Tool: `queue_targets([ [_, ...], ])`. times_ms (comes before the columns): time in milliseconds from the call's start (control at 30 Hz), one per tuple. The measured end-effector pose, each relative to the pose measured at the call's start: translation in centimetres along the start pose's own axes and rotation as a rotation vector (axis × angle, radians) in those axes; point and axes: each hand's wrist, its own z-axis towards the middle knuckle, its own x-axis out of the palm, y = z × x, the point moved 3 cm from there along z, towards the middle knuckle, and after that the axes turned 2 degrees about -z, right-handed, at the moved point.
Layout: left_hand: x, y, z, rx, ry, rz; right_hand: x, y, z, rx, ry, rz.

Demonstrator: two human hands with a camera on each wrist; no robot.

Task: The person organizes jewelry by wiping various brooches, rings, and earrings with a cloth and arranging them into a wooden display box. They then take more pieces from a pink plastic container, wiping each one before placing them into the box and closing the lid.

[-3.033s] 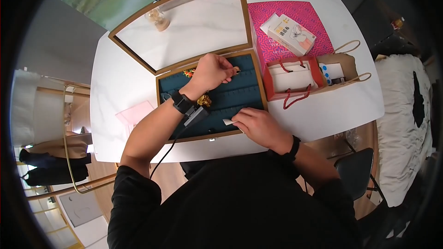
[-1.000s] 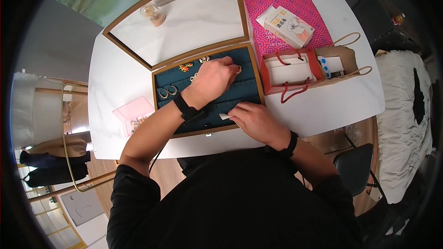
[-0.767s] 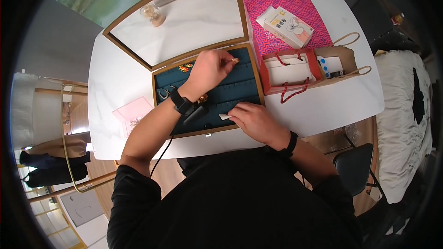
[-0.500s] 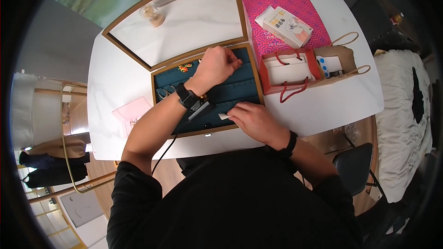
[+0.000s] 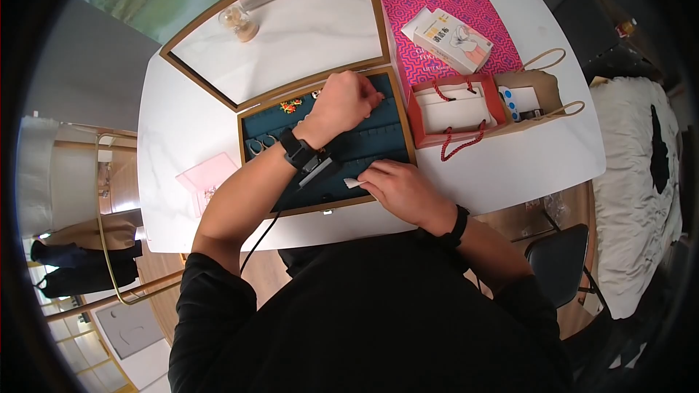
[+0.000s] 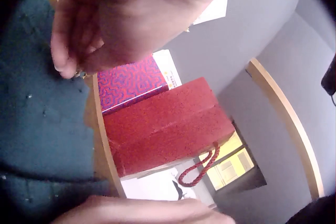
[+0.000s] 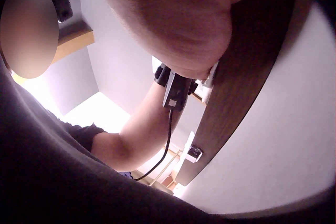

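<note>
In the head view my left hand [image 5: 338, 107] reaches over the upper right of a jewellery box lined in dark teal [image 5: 371, 147], thumb and fingers pinched together. At its fingertips the left wrist view shows a small gold-coloured piece [image 6: 81, 75], mostly hidden. My right hand [image 5: 408, 191] pinches a folded white cloth [image 5: 352, 183] over the box's lower right. A red and yellow ornament [image 5: 290, 106] and silver hoops [image 5: 256, 147] lie in the box's left part. In the right wrist view my right hand [image 7: 178, 19] hides its own fingertips.
The box's glass lid [image 5: 381, 14] stands raised behind it. A red bag [image 5: 416, 115] and a brown bag [image 5: 550, 98] adjoin on the right, with a white carton [image 5: 453, 42] on a pink patterned item [image 5: 502, 22] behind. An opened pink case [image 5: 207, 172] lies left.
My left hand turned over and back around a second ago, and its fingertips sit slightly further right. The gold piece, visible earlier, is now hidden in the head view. My right hand stays nearly still.
</note>
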Motion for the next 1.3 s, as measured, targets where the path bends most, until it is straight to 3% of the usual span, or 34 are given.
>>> queue_targets([
  [67,-0.2,-0.6,-0.6,0.062,-0.039,0.034,0.0,0.0,0.0,0.001,0.0,0.002],
  [133,-0.4,-1.7,-1.5,0.312,-0.077,0.153,0.2,-0.1,0.0,0.007,-0.002,0.007],
  [267,0.4,-0.9,-1.6,0.401,-0.136,0.232,0.1,0.0,0.0,0.011,0.003,0.006],
  [333,0.7,-1.2,-1.7,0.559,-0.124,0.319,0.1,0.0,0.0,0.009,0.006,0.004],
  [533,1.1,-1.9,-2.8,0.806,-0.043,0.64,0.0,0.1,0.0,0.004,0.011,-0.016],
  [633,0.8,-1.8,-3.3,0.854,-0.037,0.669,0.1,0.1,0.0,0.009,0.012,-0.018],
  [767,0.2,-1.8,-3.3,0.838,-0.038,0.644,0.1,0.2,0.0,0.005,0.007,-0.01],
  [867,-0.3,-1.8,-3.2,0.739,-0.014,0.456,0.1,0.1,0.1,0.003,0.003,-0.013],
  [933,-0.6,-1.6,-3.0,0.567,-0.073,0.361,0.2,0.1,0.1,0.005,0.003,-0.013],
  [1067,-0.6,-0.7,-2.2,0.421,-0.096,0.16,0.2,0.1,0.1,0.007,0.007,-0.013],
  [1133,-0.4,-0.1,-1.7,0.326,-0.017,0.161,0.2,0.1,0.1,0.011,0.008,-0.015],
  [1300,-0.6,0.3,-2.0,0.386,-0.05,0.228,0.3,0.1,0.1,0.006,0.0,-0.017],
])
